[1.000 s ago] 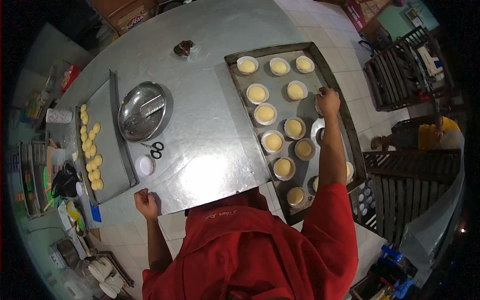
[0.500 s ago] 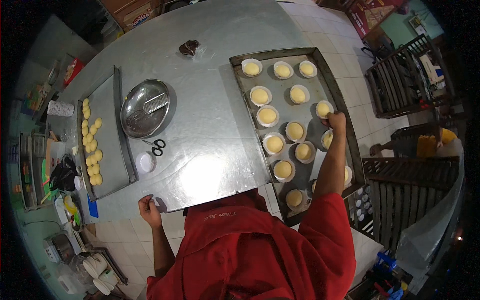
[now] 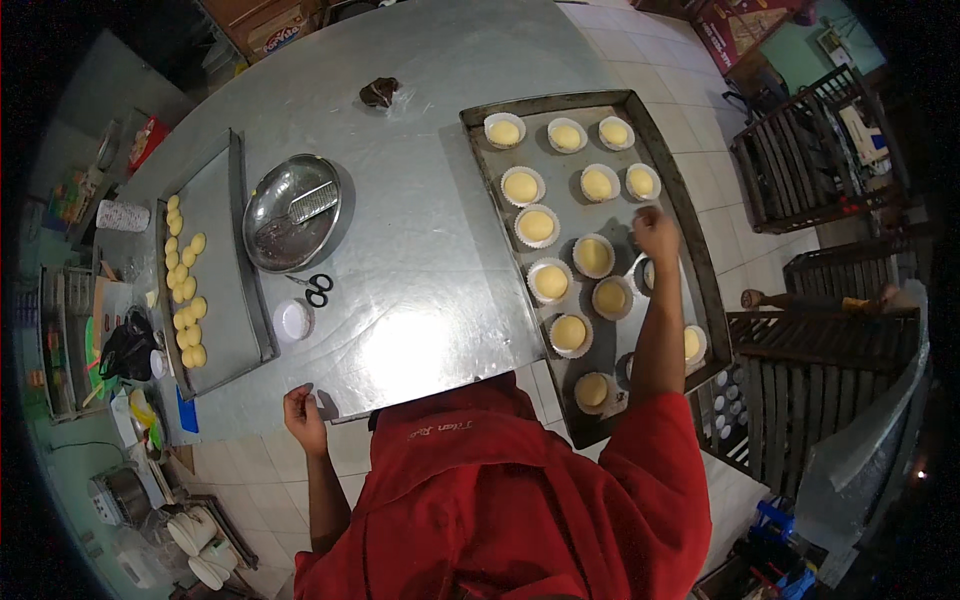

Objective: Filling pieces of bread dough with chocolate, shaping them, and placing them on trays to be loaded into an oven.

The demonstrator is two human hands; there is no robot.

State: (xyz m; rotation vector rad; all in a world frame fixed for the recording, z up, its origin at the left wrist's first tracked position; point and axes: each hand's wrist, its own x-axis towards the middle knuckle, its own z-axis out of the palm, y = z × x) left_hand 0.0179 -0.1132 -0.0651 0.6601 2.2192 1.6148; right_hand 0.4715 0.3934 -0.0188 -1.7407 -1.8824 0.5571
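Nearest the body, the left hand (image 3: 305, 418) lies by the corner of the table (image 3: 430, 230), fingers curled; whether its grip closes fully cannot be told. Farther out, the right hand (image 3: 656, 234) hangs over the large tray (image 3: 563, 203), fingers angled down; whether this grip is pressed together or pinching something cannot be told. Just beyond the fingertips, inside the tray, stands a white paper cup (image 3: 643, 181) bearing a pale dough ball (image 3: 641, 181). Good handling probably calls for a light touch at the rim, the ball centred, even gaps around, and the forearm (image 3: 660, 330) clear of nearer cups. The far row (image 3: 567, 135), three spaced cups, offers a guide.
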